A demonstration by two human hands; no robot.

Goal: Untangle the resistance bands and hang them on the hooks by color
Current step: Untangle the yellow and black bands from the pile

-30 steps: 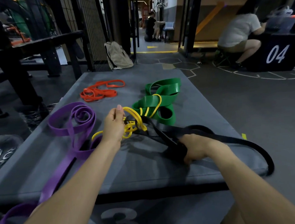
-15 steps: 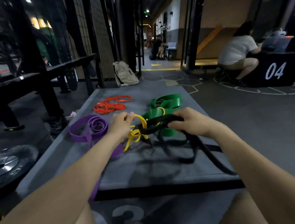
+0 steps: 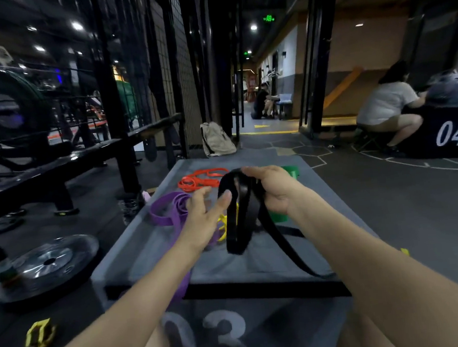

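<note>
I noted the grey padded box (image 3: 151, 250) filling mid-frame, carrying the bands. The black resistance band (image 3: 242, 213) hung at centre from my right hand (image 3: 274, 190), whose fingers were clenched round its top fold, presumably lifting it free of the tangle. My left hand (image 3: 205, 216) was released, fingers straight, tips touching the black strap, likely to steady it. Beneath lay the yellow band (image 3: 223, 223), possibly still snagged. The purple band (image 3: 170, 210) lay left, the orange band (image 3: 201, 179) behind, the green band (image 3: 277, 216) largely hidden by my wrist. No hooks were visible. A weight plate (image 3: 43, 267) sat lower left.
</note>
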